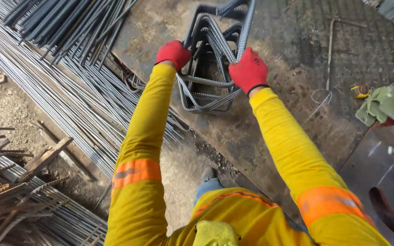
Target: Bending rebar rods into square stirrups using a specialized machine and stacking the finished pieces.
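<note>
Both my hands wear red gloves, and my sleeves are yellow with orange bands. My left hand grips the left side of a bundle of bent rebar stirrups, dark ribbed steel loops stacked together. My right hand grips the right side of the same bundle. The stirrups stand tilted over a rusty steel plate, their far ends reaching the top edge of the view.
Long straight rebar rods lie in piles at left, over dirt with scrap wood. A thin bent rod and green gloves lie on the plate at right. A shoe shows below.
</note>
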